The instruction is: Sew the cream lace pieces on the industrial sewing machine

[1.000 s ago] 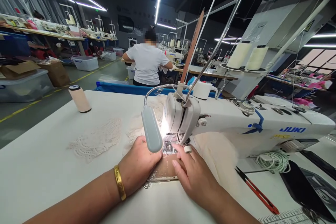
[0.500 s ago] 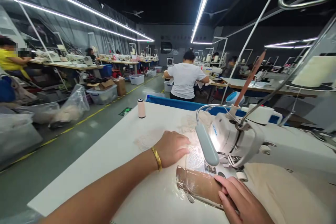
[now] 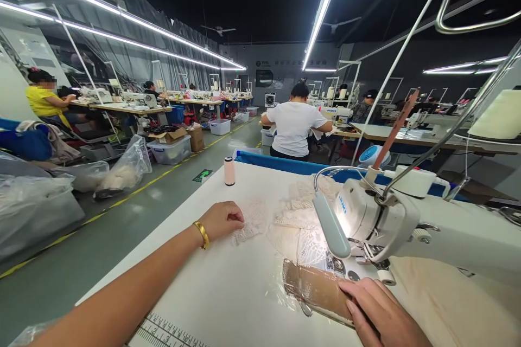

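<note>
Our left hand [image 3: 222, 220] has its fingers bent at the near edge of a lace piece [image 3: 253, 217], but we cannot tell if they pinch it. The lace lies flat on the white table [image 3: 228, 287], left of more lace [image 3: 301, 211]. Our right hand [image 3: 385, 312] is loose, fingertips resting on the brown plate [image 3: 315, 283] by the sewing machine [image 3: 451, 222]. A pink spool [image 3: 229, 172] stands upright behind the left hand.

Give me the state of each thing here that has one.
Left hand: fingers at lace piece, grip unclear
Lace piece: lying on white table
Right hand: resting on brown plate
Brown plate: partly under right hand
Spool: upright
Machine lamp: lit
Ceiling lights: lit
</note>
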{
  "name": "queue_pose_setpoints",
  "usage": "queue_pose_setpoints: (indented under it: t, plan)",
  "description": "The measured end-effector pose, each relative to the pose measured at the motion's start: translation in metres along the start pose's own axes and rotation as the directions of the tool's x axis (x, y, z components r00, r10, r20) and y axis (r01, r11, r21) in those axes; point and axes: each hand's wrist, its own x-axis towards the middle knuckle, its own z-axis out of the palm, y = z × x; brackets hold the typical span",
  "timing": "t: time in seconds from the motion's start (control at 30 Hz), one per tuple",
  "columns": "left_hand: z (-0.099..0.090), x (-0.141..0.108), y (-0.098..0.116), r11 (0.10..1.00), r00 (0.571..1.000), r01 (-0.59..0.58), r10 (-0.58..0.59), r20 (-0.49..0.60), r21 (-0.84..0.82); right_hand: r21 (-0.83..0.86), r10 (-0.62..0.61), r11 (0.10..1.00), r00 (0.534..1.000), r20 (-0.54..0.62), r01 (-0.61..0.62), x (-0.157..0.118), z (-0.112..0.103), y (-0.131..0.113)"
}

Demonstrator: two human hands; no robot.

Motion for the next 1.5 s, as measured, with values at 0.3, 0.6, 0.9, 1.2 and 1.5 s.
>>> queue_pose_setpoints:
  t: [0.3, 0.6, 0.9, 1.2, 1.5]
  plan:
    - [-0.014, -0.008, 0.041, 0.998, 1.000, 0.016, -0.015, 0.016, -0.059, 0.122, 0.071, 0.990, 0.996, 0.046, -0.076, 0.005, -0.003, -0.008]
    - [0.027, -0.038, 0.170, 0.901, 0.776, -0.244, 0.404, 0.485, -0.359, 0.671, 0.267, 0.530, 0.854, 0.448, -0.518, 0.034, -0.051, -0.046]
    - [0.078, -0.005, 0.152, 0.908, 0.838, -0.174, 0.340, 0.427, -0.381, 0.633, 0.502, 0.364, 0.716, 0.485, -0.684, 0.029, -0.025, -0.035]
    - [0.088, -0.006, 0.149, 0.914, 0.880, -0.013, 0.204, 0.429, -0.407, 0.602, 0.565, 0.329, 0.663, 0.491, -0.727, 0.039, -0.035, -0.040]
    - [0.079, -0.010, 0.153, 0.913, 0.882, 0.048, 0.151, 0.447, -0.405, 0.729, 0.536, 0.234, 0.711, 0.455, -0.643, 0.035, -0.029, -0.034]
